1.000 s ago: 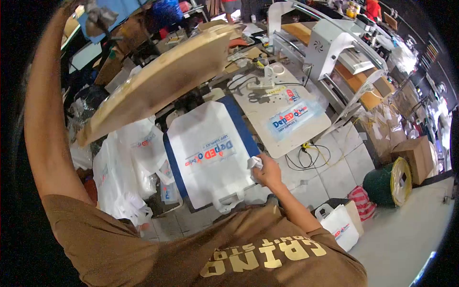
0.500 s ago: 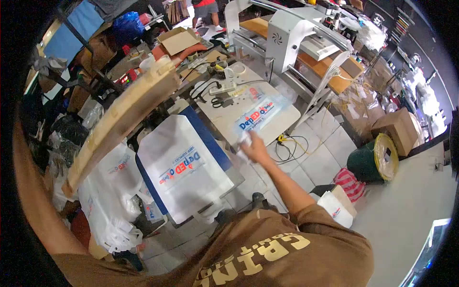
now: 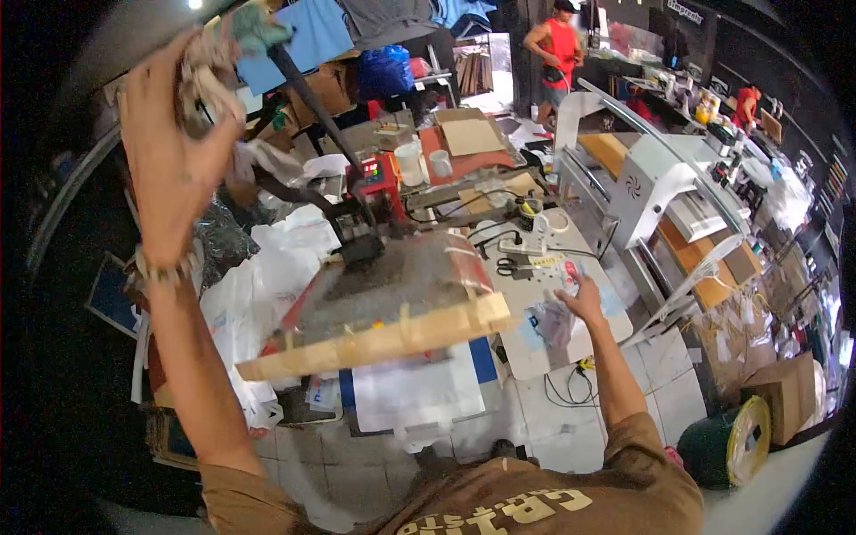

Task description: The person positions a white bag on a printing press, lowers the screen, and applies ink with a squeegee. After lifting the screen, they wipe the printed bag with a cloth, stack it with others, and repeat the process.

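Note:
My left hand (image 3: pixel 178 147) is raised at the upper left against a cloth-wrapped part (image 3: pixel 212 76) of a dark metal arm, its fingers extended and thumb apart. My right hand (image 3: pixel 581 299) hovers with spread fingers over a pale board, beside a blurred, printed translucent sheet (image 3: pixel 555 323). Between my arms, a wood-edged screen frame (image 3: pixel 383 337) hangs tilted on the metal arm. It partly covers a white bag (image 3: pixel 415 392) lying on a blue-edged platen (image 3: pixel 484 359); most of the bag's print is hidden.
White printed bags (image 3: pixel 259 276) are heaped at left. Scissors (image 3: pixel 508 267) and a power strip lie on the pale board (image 3: pixel 535 357). A large grey-white machine (image 3: pixel 655 178) stands at right, near a green bin (image 3: pixel 713 450). A person in red (image 3: pixel 555 49) stands behind; another is farther right.
The screen frame has swung down from its raised, steep position over the white bag. My left hand has come into view, my right hand's fingers have spread, and the view has tilted up.

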Motion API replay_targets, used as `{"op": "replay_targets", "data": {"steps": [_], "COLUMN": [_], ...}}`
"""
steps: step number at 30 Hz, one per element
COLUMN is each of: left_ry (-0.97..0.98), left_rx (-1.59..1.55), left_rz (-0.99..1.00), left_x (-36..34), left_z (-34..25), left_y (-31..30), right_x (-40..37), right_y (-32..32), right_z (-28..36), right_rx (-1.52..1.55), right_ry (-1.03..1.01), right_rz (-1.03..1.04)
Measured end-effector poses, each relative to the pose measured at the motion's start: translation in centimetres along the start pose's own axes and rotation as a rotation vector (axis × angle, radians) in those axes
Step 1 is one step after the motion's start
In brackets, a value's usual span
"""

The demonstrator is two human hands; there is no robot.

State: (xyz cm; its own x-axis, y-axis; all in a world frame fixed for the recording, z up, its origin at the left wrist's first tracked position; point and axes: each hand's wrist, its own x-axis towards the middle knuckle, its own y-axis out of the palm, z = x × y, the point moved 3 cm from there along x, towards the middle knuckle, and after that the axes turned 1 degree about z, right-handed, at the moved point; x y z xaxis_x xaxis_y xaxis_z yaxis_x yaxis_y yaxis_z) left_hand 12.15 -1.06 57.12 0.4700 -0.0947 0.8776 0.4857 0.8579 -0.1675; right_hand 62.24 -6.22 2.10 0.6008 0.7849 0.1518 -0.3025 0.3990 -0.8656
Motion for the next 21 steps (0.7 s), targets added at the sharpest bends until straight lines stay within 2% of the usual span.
{"op": "replay_targets", "data": {"steps": [1, 2, 3, 4, 6, 7, 8, 10, 12, 13, 15, 16, 18, 20, 21], "left_ry": [-0.03, -0.002, -0.036, -0.07, -0.115, -0.156, -0.197, -0.228, -0.273, -0.224, -0.14, -0.151, -0.38, -0.707, -0.879], "left_rx": [-0.025, -0.01, -0.058, -0.105, -0.227, -0.249, -0.273, -0.342, -0.424, -0.452, -0.447, -0.448, -0.681, -0.819, -0.87], "left_rz": [0.014, -0.055, -0.027, 0.001, 0.007, 0.058, 0.106, 0.151, 0.225, 0.234, 0.27, 0.282, -0.415, 0.091, 0.546], "left_x": [-0.6, -1.4, -2.2, -3.2, -6.1, -7.7, -9.3, -12.2, -13.6, -13.6, -13.2, -13.6, -16.5, -20.8, -23.8], "left_z": [-1.5, -2.7, -3.8, -4.9, -6.5, -7.5, -8.4, -9.8, -9.9, -9.7, -8.7, -8.3, -7.4, -6.4, -6.5], "left_y": [-1.3, -2.3, -3.6, -5.0, -7.2, -8.6, -9.9, -11.9, -12.7, -12.9, -12.9, -11.4, -8.6, -6.5, -5.6], "right_x": [1.0, 1.4, 0.6, -1.4, -6.3, -9.5, -12.1, -17.0, -19.7, -20.8, -20.6, -20.6, -19.8, -20.1, -20.1], "right_y": [-2.4, -5.4, -9.3, -13.8, -21.5, -24.7, -26.4, -28.6, -28.5, -28.2, -27.9, -29.0, -29.0, -29.2, -29.0], "right_z": [2.6, 5.6, 9.8, 15.0, 24.3, 28.0, 30.8, 35.6, 39.1, 40.4, 43.0, 43.7, 45.1, 45.8, 45.8], "right_rx": [0.153, 0.303, 0.424, 0.545, 0.77, 0.772, 0.75, 0.918, 1.026, 1.065, 0.866, 0.841, 1.012, 1.132, 1.154], "right_ry": [-0.19, -0.381, -0.462, -0.543, -0.767, -0.861, -1.112, -1.352, -1.412, -1.42, -1.468, -1.384, -1.254, -1.094, -1.033], "right_rz": [-0.043, -0.086, -0.119, -0.15, -0.024, 0.035, 0.0, 0.01, 0.022, 0.036, 0.039, -0.044, -0.04, 0.021, 0.051]}}
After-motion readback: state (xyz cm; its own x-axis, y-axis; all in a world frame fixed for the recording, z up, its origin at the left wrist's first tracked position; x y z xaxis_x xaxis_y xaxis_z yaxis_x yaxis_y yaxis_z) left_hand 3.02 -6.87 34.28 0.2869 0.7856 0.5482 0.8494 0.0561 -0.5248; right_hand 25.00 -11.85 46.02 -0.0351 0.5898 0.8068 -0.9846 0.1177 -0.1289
